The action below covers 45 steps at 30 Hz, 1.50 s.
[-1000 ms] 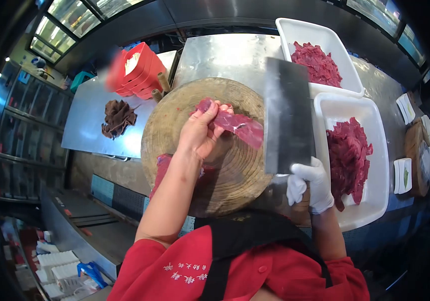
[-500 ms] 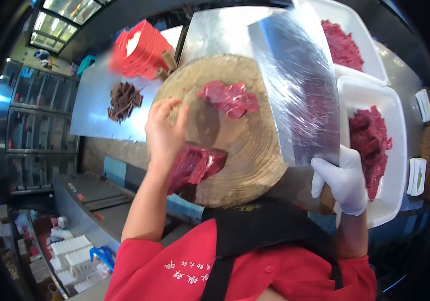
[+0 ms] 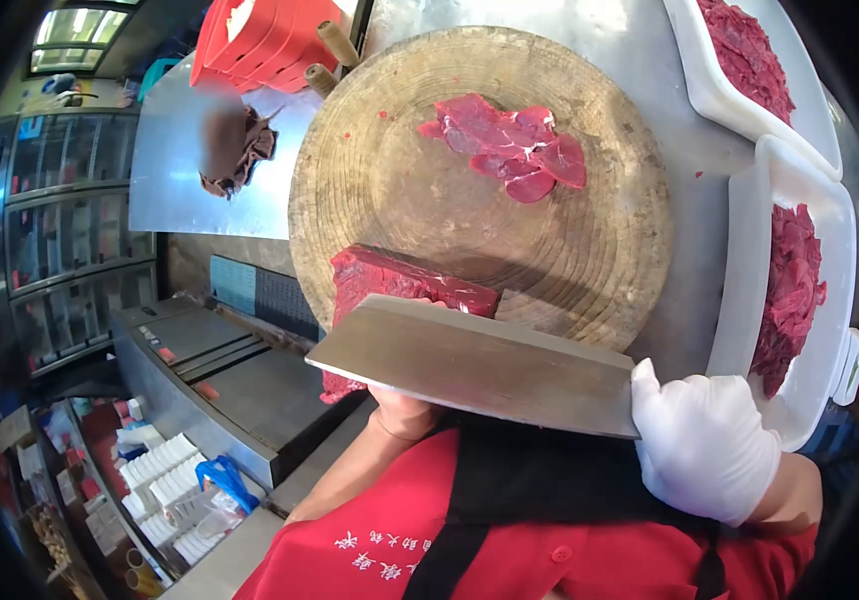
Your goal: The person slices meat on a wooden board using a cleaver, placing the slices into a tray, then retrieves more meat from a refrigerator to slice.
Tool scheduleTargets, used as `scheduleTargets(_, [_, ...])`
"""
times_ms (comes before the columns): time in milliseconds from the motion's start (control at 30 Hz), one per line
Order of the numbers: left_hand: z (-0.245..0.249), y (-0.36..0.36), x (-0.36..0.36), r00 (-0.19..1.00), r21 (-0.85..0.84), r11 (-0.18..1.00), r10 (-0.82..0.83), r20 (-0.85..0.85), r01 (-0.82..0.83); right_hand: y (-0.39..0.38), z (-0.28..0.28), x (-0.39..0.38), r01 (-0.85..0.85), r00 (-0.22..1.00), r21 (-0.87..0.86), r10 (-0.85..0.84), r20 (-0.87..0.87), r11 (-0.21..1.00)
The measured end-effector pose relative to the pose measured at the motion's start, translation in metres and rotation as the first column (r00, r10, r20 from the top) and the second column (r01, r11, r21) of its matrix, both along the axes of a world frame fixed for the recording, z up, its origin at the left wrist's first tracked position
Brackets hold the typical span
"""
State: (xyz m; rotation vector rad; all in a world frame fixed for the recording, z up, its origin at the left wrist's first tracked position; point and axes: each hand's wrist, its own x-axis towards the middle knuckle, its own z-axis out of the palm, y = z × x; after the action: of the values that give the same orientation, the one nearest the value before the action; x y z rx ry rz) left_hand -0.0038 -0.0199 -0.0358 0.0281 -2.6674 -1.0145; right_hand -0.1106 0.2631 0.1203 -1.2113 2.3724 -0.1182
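My gloved right hand (image 3: 704,445) is closed around the handle of a wide cleaver (image 3: 479,370), its blade lying almost level across the near edge of the round wooden chopping block (image 3: 369,190). Behind the blade, a thick piece of raw red meat (image 3: 399,275) rests at the block's near left side. My bare left hand (image 3: 401,412) is at that meat, mostly covered by the blade, so its finger pose is hidden. Farther back on the block lie several thin slices of meat (image 3: 509,140), apart from the big piece.
On the right stand two white tubs (image 3: 804,410) of cut meat (image 3: 789,290). Red baskets (image 3: 269,50) and two wooden handles (image 3: 337,42) are beyond the block's left side. A dark brown crumpled heap (image 3: 249,150) sits on the metal table (image 3: 164,190).
The cleaver has swung from raised upright on the right to level over the near meat. My left hand has dropped from above the block to the meat. The view has shifted.
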Motion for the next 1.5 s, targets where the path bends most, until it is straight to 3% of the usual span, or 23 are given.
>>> scheduleTargets(33, [-0.004,0.002,0.002,1.0,0.02,1.0,0.001,-0.004,-0.001,0.001,0.001,0.004,-0.038,0.995,0.055,0.043,-0.091,0.998])
scheduleTargets(133, [-0.012,0.007,0.008,1.0,0.075,0.997,0.013,-0.027,-0.01,-0.001,0.004,0.001,-0.074,0.986,0.088,0.086,-0.145,0.993])
scheduleTargets(467, [-0.028,0.008,0.01,0.983,0.215,0.975,0.089,-0.163,-0.053,-0.041,-0.01,-0.02,-0.092,0.995,0.044,0.093,-0.028,0.995])
scheduleTargets(533, [-0.029,0.007,0.01,0.975,0.238,0.97,0.105,-0.195,-0.057,-0.055,-0.017,-0.032,-0.2,0.98,-0.136,0.195,-0.047,0.97])
scheduleTargets(600, [-0.029,0.007,0.01,0.967,0.255,0.965,0.118,-0.227,-0.058,-0.065,-0.026,-0.033,-0.182,0.983,-0.189,0.185,-0.004,0.965])
scheduleTargets(667, [0.002,0.013,-0.005,0.978,0.209,0.969,0.16,-0.136,-0.13,-0.068,-0.031,-0.033,-0.263,0.964,-0.198,0.25,-0.091,0.944])
scheduleTargets(733, [0.014,0.013,-0.014,0.978,-0.065,0.993,0.081,-0.19,-0.095,-0.067,-0.03,-0.033,-0.249,0.966,-0.188,0.23,-0.117,0.95])
scheduleTargets(767, [0.02,0.011,-0.017,0.977,-0.075,0.993,0.076,-0.197,-0.093,-0.065,-0.028,-0.034,-0.175,0.984,-0.158,0.177,-0.002,0.972])
scheduleTargets(800, [0.027,0.006,-0.018,0.999,0.003,0.999,0.048,-0.019,-0.048,-0.064,-0.026,-0.034,-0.105,0.986,-0.119,0.118,0.115,0.987])
scheduleTargets(833, [0.034,0.002,-0.019,0.987,0.09,0.996,0.009,0.163,-0.024,-0.059,-0.023,-0.034,-0.106,0.986,-0.128,0.121,0.116,0.986])
scheduleTargets(867, [0.048,-0.005,-0.022,0.986,0.083,0.996,0.013,0.166,-0.027,-0.052,-0.019,-0.035,-0.05,0.984,-0.11,0.068,0.162,0.993])
scheduleTargets(933, [0.072,-0.024,-0.034,0.994,-0.36,0.932,-0.008,0.106,0.046,-0.037,-0.014,-0.03,0.01,0.977,-0.09,0.01,0.212,0.996])
scheduleTargets(1000, [0.07,-0.03,-0.029,0.984,-0.336,0.939,-0.008,0.18,0.068,-0.025,-0.011,-0.021,-0.022,0.987,0.082,0.008,0.16,0.996])
scheduleTargets(1067, [0.071,-0.027,-0.032,0.978,-0.209,0.978,0.047,0.201,-0.004,-0.031,-0.008,-0.023,0.005,0.991,0.029,-0.009,0.137,1.0])
scheduleTargets(1133, [0.074,-0.028,-0.039,0.98,-0.304,0.95,-0.013,0.197,0.074,-0.036,-0.01,-0.023,-0.052,0.998,-0.008,0.052,0.04,0.999])
scheduleTargets(1167, [0.072,-0.022,-0.04,0.943,0.272,0.934,0.144,0.3,-0.23,-0.039,-0.01,-0.024,-0.054,0.998,-0.005,0.054,0.042,0.999])
scheduleTargets(1200, [0.07,-0.016,-0.043,0.863,0.698,0.517,0.203,0.463,-0.496,-0.044,-0.011,-0.026,-0.075,0.997,0.007,0.075,0.02,0.997])
scheduleTargets(1233, [0.071,-0.013,-0.043,0.772,0.784,-0.124,0.138,0.62,-0.608,-0.048,-0.011,-0.028,-0.098,0.995,0.02,0.098,0.005,0.995])
scheduleTargets(1367, [0.079,-0.014,-0.047,0.723,0.726,-0.128,0.077,0.686,-0.675,-0.065,-0.013,-0.034,-0.126,0.992,0.001,0.126,0.02,0.992])
scheduleTargets(1433, [0.066,-0.021,-0.033,0.722,0.718,0.096,0.011,0.692,-0.689,-0.075,-0.015,-0.035,-0.141,0.99,-0.01,0.141,0.002,0.99])
scheduleTargets(1467, [0.064,-0.022,-0.033,0.723,0.719,0.091,0.014,0.691,-0.689,-0.081,-0.016,-0.034,-0.146,0.989,-0.008,0.146,0.001,0.989])
scheduleTargets(1500, [0.065,-0.019,-0.037,0.75,0.751,-0.098,0.053,0.659,-0.653,-0.085,-0.016,-0.034,-0.143,0.989,-0.008,0.143,-0.043,0.99])
